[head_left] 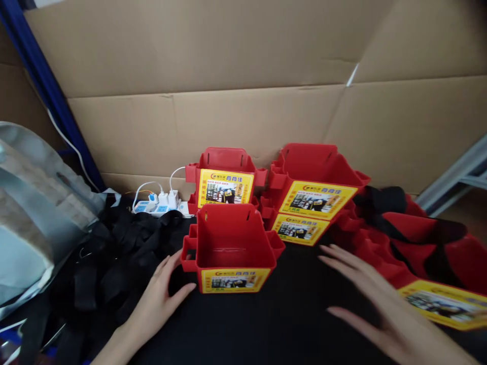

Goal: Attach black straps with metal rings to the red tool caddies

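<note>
In front of me a red plastic tool box (230, 238) stands upright with its mouth facing me, and a yellow printed label (236, 281) on its front. My left hand (165, 284) is beside its left side pocket, thumb and fingers apart; whether the fingertips touch the box I cannot tell. To the right of the box, my right hand (361, 289) is spread and slightly blurred, holding nothing. Close to its wrist is another red tool box (384, 243) with black straps or pads (445, 263) in it.
Behind are more labelled red boxes, a left stack (228, 159) and a right stack (310, 162). Black webbing straps (102, 274) lie heaped at left beside a grey-white bag (34, 218). A plugged power strip (162, 205) sits before the cardboard wall (247, 121).
</note>
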`<state>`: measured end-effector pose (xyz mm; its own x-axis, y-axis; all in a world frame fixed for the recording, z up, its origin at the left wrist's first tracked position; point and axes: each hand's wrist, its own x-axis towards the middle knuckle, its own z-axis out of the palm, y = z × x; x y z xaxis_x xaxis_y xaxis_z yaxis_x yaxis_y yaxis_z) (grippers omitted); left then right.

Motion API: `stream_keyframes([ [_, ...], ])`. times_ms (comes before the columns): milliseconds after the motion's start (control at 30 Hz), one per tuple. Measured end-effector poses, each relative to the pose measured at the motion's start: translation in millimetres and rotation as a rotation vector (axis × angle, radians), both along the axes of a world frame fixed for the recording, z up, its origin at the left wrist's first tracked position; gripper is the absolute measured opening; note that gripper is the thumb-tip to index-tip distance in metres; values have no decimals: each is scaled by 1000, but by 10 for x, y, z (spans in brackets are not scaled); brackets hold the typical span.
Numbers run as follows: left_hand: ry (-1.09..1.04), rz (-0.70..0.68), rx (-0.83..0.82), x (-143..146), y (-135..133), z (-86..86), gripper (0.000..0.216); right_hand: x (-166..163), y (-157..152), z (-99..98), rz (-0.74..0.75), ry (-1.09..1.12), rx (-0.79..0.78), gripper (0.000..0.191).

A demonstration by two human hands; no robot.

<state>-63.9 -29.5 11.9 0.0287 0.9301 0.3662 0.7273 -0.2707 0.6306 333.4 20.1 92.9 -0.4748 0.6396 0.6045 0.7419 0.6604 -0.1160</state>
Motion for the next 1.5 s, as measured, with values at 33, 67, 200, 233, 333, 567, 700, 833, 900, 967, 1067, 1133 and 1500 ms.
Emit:
stream_keyframes([
  [33, 32, -16, 17, 1, -2, 36, 59, -253, 7, 11, 60, -123, -16, 61],
  [67, 64, -24, 43, -36, 6, 85, 53, -455, 39, 12, 98, -167, 23, 61],
  [200, 205, 175, 212, -598, 186, 329, 28, -821, 284, -75, 194, -216, 42, 45],
  [233, 261, 292, 211, -805, 269, 371, 31, -844, 335, -107, 213, -195, 24, 38],
  [333, 432, 697, 32, -1339, 527, 366, 57, -869, 403, -192, 252, -102, -14, 23],
  [567, 501, 569, -148, -1380, 597, -39, 59, -887, 385, -272, 252, -21, 21, 17],
  [700, 539, 488, -103, -1156, 470, -86, 57, -845, 388, -302, 253, -32, 63, 14],
  [833, 566, 383, -79, -874, 418, -92, 53, -790, 374, -332, 242, -54, 88, 15],
  [900, 578, 337, -70, -739, 430, -103, 52, -784, 360, -344, 239, -63, 94, 16],
  [967, 591, 329, -58, -661, 465, -110, 51, -794, 345, -360, 232, -57, 103, 19],
  [1067, 604, 355, -41, -676, 533, -103, 49, -810, 328, -390, 220, -42, 116, 23],
  [1133, 610, 377, -29, -731, 574, -94, 46, -801, 322, -406, 219, -43, 120, 23],
  [1500, 583, 378, 6, -659, 438, -35, 38, -740, 328, -433, 241, -25, 171, 21],
])
